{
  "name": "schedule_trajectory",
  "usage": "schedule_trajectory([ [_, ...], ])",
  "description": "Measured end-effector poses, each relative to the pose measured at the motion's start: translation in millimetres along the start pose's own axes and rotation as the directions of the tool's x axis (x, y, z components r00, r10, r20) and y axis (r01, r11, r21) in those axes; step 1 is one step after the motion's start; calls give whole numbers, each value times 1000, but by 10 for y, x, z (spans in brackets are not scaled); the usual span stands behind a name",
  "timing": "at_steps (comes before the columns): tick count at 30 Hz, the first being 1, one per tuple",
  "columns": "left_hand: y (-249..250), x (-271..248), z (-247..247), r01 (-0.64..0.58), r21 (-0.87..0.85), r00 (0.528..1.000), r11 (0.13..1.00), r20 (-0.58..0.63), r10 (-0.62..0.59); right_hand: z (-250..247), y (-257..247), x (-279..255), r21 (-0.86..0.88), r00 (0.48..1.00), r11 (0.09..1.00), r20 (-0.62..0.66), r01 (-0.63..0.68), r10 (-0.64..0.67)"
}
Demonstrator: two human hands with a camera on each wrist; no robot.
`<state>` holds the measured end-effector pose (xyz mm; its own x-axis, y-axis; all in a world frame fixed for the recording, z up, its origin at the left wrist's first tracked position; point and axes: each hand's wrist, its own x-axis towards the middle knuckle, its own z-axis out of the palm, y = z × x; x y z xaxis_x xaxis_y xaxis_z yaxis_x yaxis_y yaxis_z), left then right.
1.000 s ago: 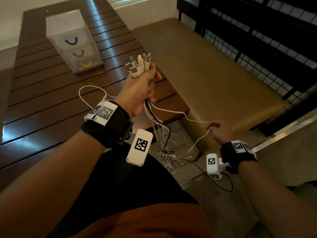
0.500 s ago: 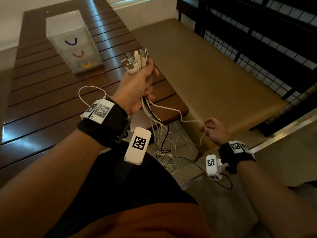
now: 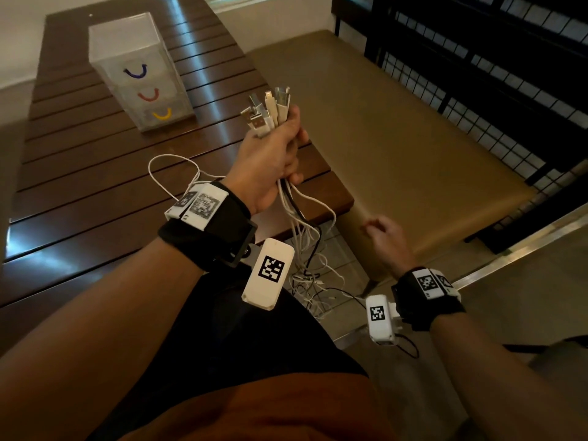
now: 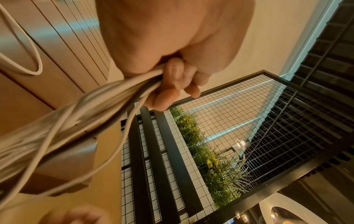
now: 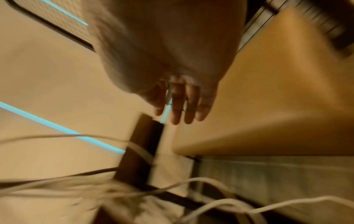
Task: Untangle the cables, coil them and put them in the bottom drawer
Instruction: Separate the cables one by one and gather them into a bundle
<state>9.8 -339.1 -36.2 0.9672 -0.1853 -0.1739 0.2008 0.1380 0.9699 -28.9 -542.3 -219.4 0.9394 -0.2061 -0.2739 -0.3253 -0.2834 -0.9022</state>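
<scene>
Cables (image 3: 299, 218) hang tangled from the clenched left hand (image 3: 270, 167) — right hand (image 3: 383, 238) loose, holding nothing; coiling and the drawer (image 3: 162, 117) remain.

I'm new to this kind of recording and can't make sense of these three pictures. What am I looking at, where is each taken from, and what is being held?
No machine here: a person wears a head camera and one camera strapped to each wrist. The big picture looks down from the head. The left hand grips a bundle of cables, plugs sticking up, the loose ends hanging in a tangle toward the floor. The right hand holds nothing, fingers loosely spread. On the slatted wooden table stands a clear drawer unit with three coloured handles. The other two pictures look along each hand from the wrist: the left shows fingers round the cables; the right is blurred.
</scene>
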Motion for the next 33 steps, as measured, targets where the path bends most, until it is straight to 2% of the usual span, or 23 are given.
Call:
schedule_trajectory([
  [2, -33, 16, 43, 1, -20, 1000, 1000, -14, -1, 14, -424, -188, 155, 972, 964, 67, 214, -227],
  [4, -58, 21, 85, 6, -53, 1000, 999, -10, -6, 51, -795, -401, 278, 901, 899, 181, 338, -394],
  [5, -63, 19, 112, 10, -75, 1000, 997, 4, -9, 96, -915, -463, 304, 868, 889, 260, 342, -423],
  [7, -66, -7, 178, 24, -106, 999, 994, 38, -20, 235, -1023, -514, 233, 821, 902, 378, 364, -429],
  [9, -55, -53, 241, 31, -91, 998, 995, 60, -26, 456, -1005, -511, 114, 818, 892, 362, 438, -448],
  [11, -58, -89, 247, 10, -50, 998, 999, 70, -6, 613, -868, -471, 105, 859, 912, 310, 396, -408],
  [13, -64, -105, 199, -19, -29, 997, 999, 73, 21, 669, -627, -391, 118, 891, 944, 311, 308, -329],
  [15, -71, -107, 137, -48, -13, 996, 999, 79, 49, 630, -355, -346, 109, 926, 982, 332, 152, -180],
  [17, -73, -130, 105, -105, 51, 990, 993, 102, 100, 563, 10, -243, -6, 941, 999, 336, 47, -42],
  [19, -72, -154, 103, -150, 83, 977, 985, 163, 135, 514, 373, -156, -260, 919, 965, 389, 48, 59],
  [21, -68, -167, 106, -160, 60, 963, 985, 227, 143, 447, 666, -99, -457, 893, 886, 426, 75, 145],
  [25, -70, -158, 38, -93, 8, 976, 996, 201, 90, 288, 679, -158, -551, 834, 834, 473, 28, 284],
  [28, -117, -162, -66, -70, 75, 971, 995, 234, 51, 125, 421, -53, -562, 786, 827, 520, 20, 334],
  [30, -163, -175, -102, -79, 163, 967, 984, 251, 36, 27, 42, 6, -491, 794, 868, 557, 78, 244],
  [31, -192, -185, -105, -77, 197, 969, 977, 245, 27, 1, -213, 5, -420, 831, 897, 542, 137, 127],
  [32, -208, -199, -85, -65, 207, 970, 976, 241, 14, -2, -453, -4, -319, 877, 927, 481, 198, -22],
  [33, -224, -212, -64, -50, 207, 972, 977, 233, 1, 12, -748, -63, -174, 916, 955, 367, 240, -163],
])
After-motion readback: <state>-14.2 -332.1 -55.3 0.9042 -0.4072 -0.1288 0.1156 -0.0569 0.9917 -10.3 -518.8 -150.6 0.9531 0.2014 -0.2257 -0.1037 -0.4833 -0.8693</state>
